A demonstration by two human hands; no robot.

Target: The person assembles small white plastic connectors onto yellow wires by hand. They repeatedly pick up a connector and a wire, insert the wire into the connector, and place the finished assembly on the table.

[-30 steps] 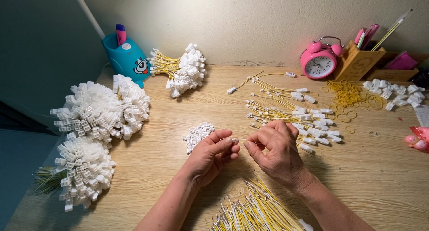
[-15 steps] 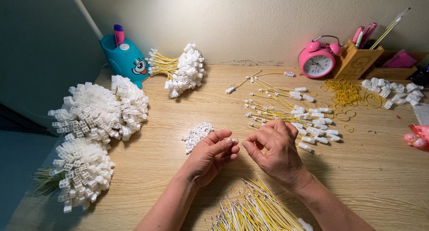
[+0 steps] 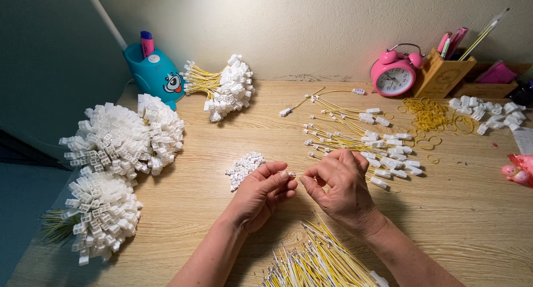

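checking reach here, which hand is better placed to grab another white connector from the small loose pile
Left. The left hand sits right beside the small pile of white connectors, while the right hand is farther off, on the other side.

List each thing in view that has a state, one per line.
left hand: fingertips pinched on a small white connector
right hand: fingers curled, pinching toward the left
loose yellow wires: piled near the table edge
finished wires: spread out, connectors fitted
bundled wires: tied in bunches
alarm clock: upright
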